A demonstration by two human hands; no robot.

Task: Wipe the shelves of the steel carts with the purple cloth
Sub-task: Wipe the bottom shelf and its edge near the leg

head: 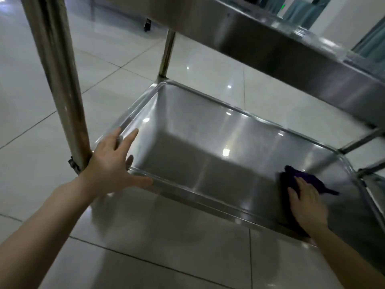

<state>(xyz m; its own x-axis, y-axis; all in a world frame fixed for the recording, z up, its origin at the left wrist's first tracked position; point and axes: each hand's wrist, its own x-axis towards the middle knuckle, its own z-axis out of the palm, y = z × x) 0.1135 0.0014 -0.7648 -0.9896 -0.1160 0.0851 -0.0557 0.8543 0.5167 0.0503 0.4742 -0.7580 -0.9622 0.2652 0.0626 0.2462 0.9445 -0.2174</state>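
The steel cart's bottom shelf (208, 147) is a shiny shallow tray just above the floor. My right hand (306, 203) presses the purple cloth (298, 180) flat onto the shelf near its right end, fingers straight on top of it. My left hand (113, 163) rests with spread fingers on the shelf's near left corner rim, beside the cart's upright post (60, 80). The upper shelf (291, 51) overhangs at the top right.
White glossy floor tiles (166, 236) surround the cart. A far post (166, 55) rises at the shelf's back corner. Part of a second steel cart's frame (373, 170) stands at the right edge. A caster wheel (147, 25) shows far behind.
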